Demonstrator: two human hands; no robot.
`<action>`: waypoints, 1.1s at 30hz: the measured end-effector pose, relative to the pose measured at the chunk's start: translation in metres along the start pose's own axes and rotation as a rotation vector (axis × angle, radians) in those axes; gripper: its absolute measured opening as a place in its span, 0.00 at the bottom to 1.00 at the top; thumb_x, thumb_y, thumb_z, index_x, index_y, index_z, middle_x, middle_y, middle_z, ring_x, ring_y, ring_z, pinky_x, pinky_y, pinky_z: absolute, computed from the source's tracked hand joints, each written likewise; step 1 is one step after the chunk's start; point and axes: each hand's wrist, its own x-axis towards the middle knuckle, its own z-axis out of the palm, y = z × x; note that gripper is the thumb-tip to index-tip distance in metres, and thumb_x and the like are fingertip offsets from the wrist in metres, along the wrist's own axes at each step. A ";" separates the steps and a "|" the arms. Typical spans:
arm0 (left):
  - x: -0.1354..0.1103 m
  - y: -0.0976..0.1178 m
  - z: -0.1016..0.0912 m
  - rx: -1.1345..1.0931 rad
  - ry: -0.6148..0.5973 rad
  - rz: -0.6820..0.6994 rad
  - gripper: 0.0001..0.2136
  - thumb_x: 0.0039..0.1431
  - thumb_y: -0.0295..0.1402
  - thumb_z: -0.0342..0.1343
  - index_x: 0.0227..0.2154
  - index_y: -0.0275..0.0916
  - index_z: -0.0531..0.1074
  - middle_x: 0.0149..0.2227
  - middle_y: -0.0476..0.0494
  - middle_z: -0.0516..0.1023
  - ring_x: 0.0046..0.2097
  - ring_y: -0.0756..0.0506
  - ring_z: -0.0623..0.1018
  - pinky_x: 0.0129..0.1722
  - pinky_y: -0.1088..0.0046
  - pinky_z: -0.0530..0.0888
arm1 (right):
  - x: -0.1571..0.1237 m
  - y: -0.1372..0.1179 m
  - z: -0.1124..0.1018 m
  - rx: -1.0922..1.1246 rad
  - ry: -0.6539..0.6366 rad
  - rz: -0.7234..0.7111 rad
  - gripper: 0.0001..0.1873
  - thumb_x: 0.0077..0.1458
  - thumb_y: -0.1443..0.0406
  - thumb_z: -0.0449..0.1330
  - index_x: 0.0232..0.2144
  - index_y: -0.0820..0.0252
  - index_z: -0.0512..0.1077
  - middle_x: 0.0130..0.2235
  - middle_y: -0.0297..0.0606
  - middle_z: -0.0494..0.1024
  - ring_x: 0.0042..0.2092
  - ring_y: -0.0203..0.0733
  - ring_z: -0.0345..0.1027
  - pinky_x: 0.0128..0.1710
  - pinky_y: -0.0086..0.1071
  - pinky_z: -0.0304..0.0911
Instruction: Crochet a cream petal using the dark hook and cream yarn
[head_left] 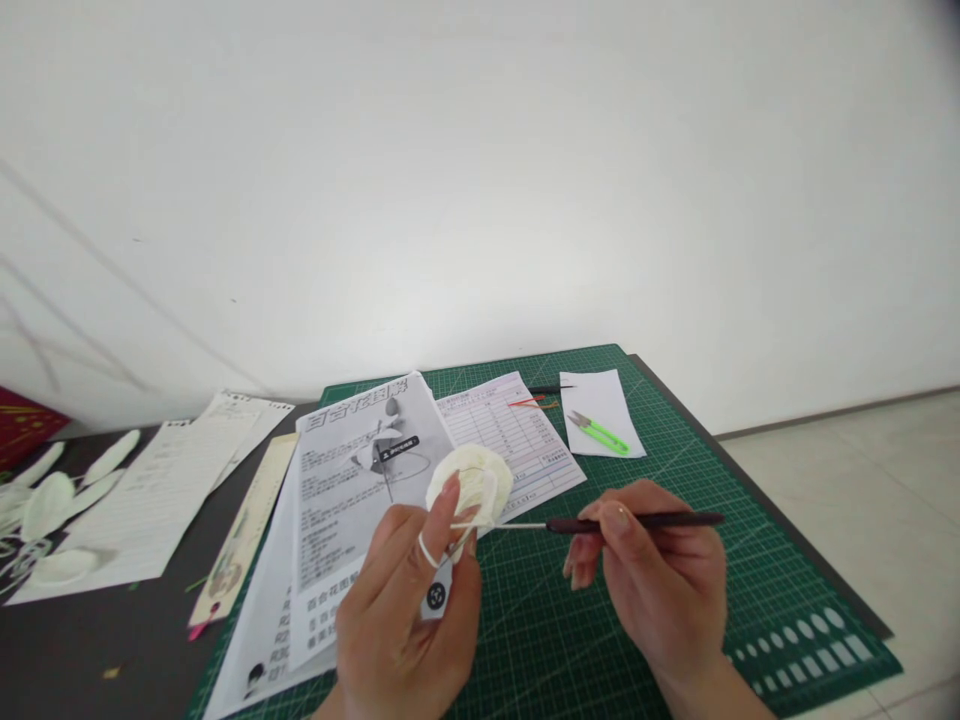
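My left hand is closed on a round, cream-white crocheted piece, pinched between thumb and fingers, with white yarn looped over the index finger. My right hand grips a dark-handled crochet hook that points left. Its thin metal tip reaches the edge of the white piece. Both hands hover above a green cutting mat.
Printed instruction sheets and a form lie on the mat. Green thread snips rest on a white slip behind. A bookmark strip, more papers and white petal shapes lie left. The table edge and floor are at the right.
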 end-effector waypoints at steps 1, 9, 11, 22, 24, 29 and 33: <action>0.000 0.000 0.000 -0.009 0.001 -0.017 0.31 0.49 0.12 0.56 0.58 0.37 0.64 0.32 0.47 0.74 0.31 0.50 0.70 0.30 0.74 0.71 | 0.001 0.000 0.000 0.031 -0.003 0.015 0.07 0.58 0.69 0.57 0.31 0.58 0.75 0.21 0.31 0.76 0.20 0.33 0.70 0.19 0.25 0.68; 0.009 0.009 -0.002 -0.482 -0.073 -0.764 0.21 0.52 0.27 0.61 0.51 0.43 0.73 0.23 0.54 0.68 0.26 0.52 0.67 0.29 0.76 0.68 | 0.002 0.000 -0.001 0.052 0.015 -0.024 0.06 0.58 0.68 0.58 0.31 0.59 0.75 0.22 0.34 0.76 0.21 0.37 0.71 0.20 0.30 0.67; 0.016 0.011 -0.005 -0.691 -0.119 -0.968 0.21 0.48 0.29 0.64 0.48 0.42 0.76 0.22 0.54 0.67 0.25 0.53 0.65 0.27 0.76 0.65 | 0.005 0.001 -0.001 0.062 0.021 -0.011 0.05 0.57 0.67 0.59 0.31 0.60 0.75 0.23 0.34 0.76 0.21 0.37 0.71 0.19 0.30 0.67; 0.022 -0.007 -0.013 -1.173 -0.316 -1.225 0.23 0.39 0.28 0.69 0.44 0.42 0.79 0.23 0.53 0.64 0.25 0.54 0.62 0.25 0.78 0.58 | 0.012 0.002 -0.004 0.110 -0.019 0.148 0.05 0.55 0.64 0.62 0.31 0.61 0.75 0.23 0.36 0.79 0.21 0.36 0.72 0.20 0.27 0.68; 0.022 -0.008 -0.013 -1.212 -0.334 -1.254 0.24 0.37 0.27 0.69 0.44 0.41 0.79 0.23 0.52 0.64 0.25 0.54 0.61 0.25 0.78 0.58 | 0.012 0.002 -0.004 0.113 -0.034 0.155 0.05 0.54 0.63 0.63 0.31 0.60 0.75 0.24 0.36 0.79 0.22 0.36 0.73 0.22 0.27 0.69; 0.025 -0.005 -0.015 -1.238 -0.357 -1.302 0.25 0.33 0.27 0.69 0.41 0.41 0.80 0.23 0.51 0.62 0.25 0.53 0.59 0.25 0.77 0.58 | 0.013 0.001 -0.004 0.112 -0.071 0.136 0.04 0.53 0.64 0.64 0.31 0.59 0.75 0.26 0.34 0.79 0.23 0.35 0.74 0.24 0.26 0.70; 0.026 -0.006 -0.015 -1.235 -0.388 -1.284 0.24 0.33 0.30 0.69 0.41 0.40 0.80 0.22 0.51 0.61 0.24 0.53 0.58 0.25 0.76 0.57 | 0.014 0.000 -0.003 0.117 -0.083 0.099 0.04 0.53 0.64 0.64 0.30 0.59 0.76 0.27 0.33 0.77 0.24 0.36 0.74 0.23 0.27 0.70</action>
